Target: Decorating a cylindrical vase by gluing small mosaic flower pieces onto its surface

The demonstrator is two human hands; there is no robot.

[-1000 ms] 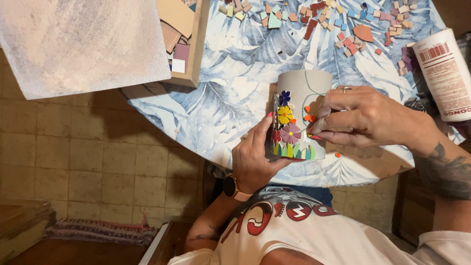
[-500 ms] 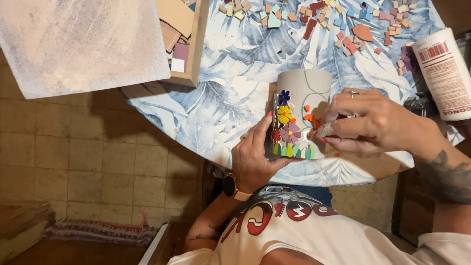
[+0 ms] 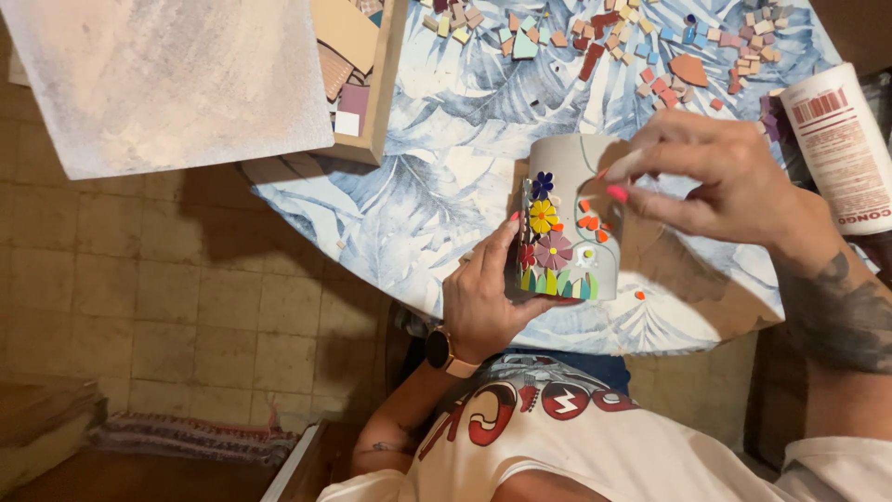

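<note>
Pale grey cylindrical cup with a mosaic of small coloured tile flowers (image 3: 571, 223) lies on its side at the near edge of the table, decorated face up toward the camera; blue, yellow and pink flowers stacked along its left side, green and yellow leaf-shaped shards at the base, a cluster of orange bits to the right; the rest of the surface looks matte and bare, with a thin drawn line; left hand (image 3: 488, 297) is curled round the cup from the near left, fingers closed on its side, steadying it; right hand (image 3: 720, 177) is now lifted off the orange cluster it was pressing a second ago and sits higher, above the cup's upper right, thumb and forefinger pinched together; whether a shard is between them I cannot tell; judged from that, the last orange piece reads as set down, and the hand has drawn back a little; one loose orange chip (image 3: 639, 295) lies on the cloth just beside the cup; round table with a blue and white leaf-print cloth (image 3: 437, 186) carries scattered small ceramic shards in pink, terracotta, blue and green (image 3: 641, 37) along its far side, well apart from the cup; white plastic bottle (image 3: 836, 139) lies at the right; shallow wooden tray of flat tile pieces (image 3: 367, 65) at the left, partly under a pale mottled board (image 3: 167, 79); tan tiled floor (image 3: 139, 279) below.
</note>
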